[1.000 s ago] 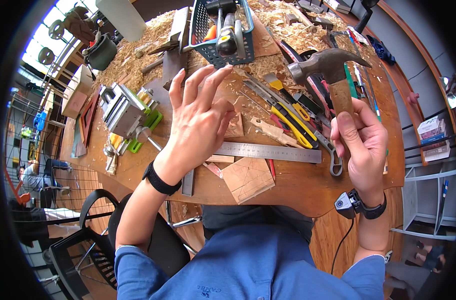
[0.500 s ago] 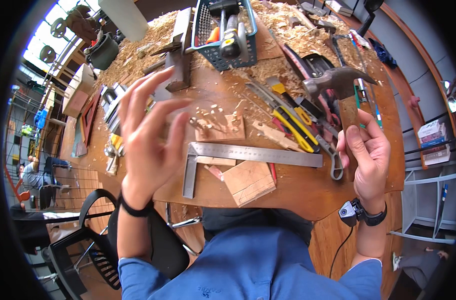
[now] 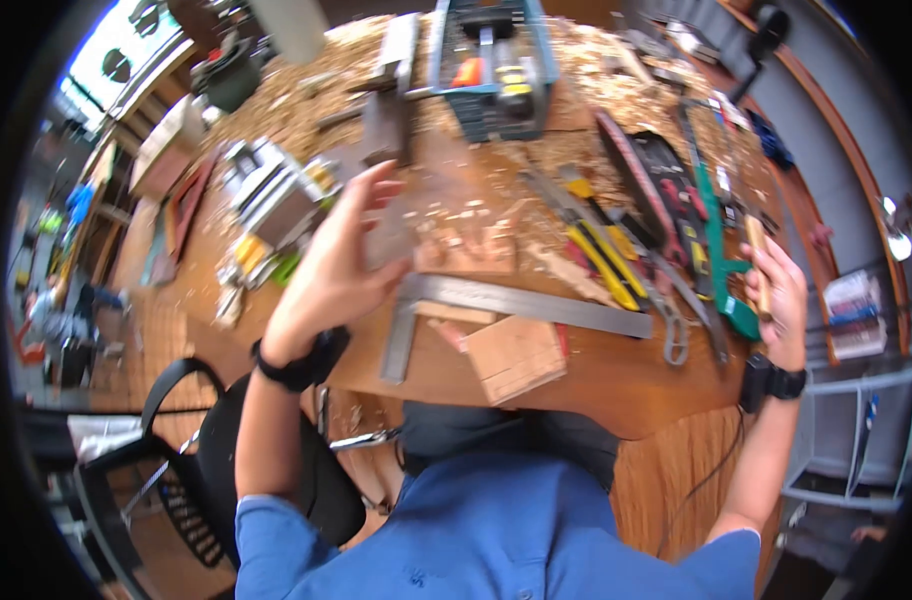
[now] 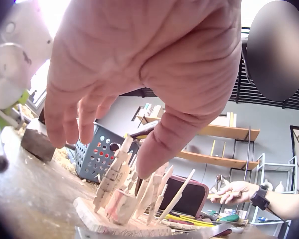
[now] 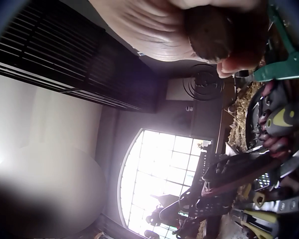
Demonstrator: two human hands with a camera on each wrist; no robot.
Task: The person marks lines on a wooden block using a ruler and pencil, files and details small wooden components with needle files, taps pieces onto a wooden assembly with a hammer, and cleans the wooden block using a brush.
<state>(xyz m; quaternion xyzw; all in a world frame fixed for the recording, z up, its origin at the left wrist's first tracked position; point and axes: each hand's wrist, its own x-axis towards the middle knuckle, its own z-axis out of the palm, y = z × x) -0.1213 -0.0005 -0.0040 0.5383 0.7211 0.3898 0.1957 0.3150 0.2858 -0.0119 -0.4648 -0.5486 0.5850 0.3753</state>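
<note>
My left hand (image 3: 341, 265) hovers over the workbench (image 3: 596, 385), fingers loosely bent and holding nothing. Just beyond it stands a small wooden model (image 4: 122, 199) of several upright carved pieces on a flat base, blurred in the head view. At the bench's right side my right hand (image 3: 784, 295) grips a hammer by its wooden handle (image 3: 758, 265). The hammer's head is hard to make out now in the head view. A steel try square (image 3: 536, 305) lies in front of the model, beside a square wooden block (image 3: 516, 360).
Yellow utility knives (image 3: 606, 265), a green-handled tool (image 3: 721, 265) and other tools lie along the right. A blue basket (image 3: 496, 115) of tools stands at the back among wood shavings (image 3: 341, 70). A metal vise (image 3: 276, 195) sits at left.
My right hand has moved right with the hammer, whose head has turned out of clear sight. My left hand moved left, then back slightly right and lower. The head view has shifted and blurred.
</note>
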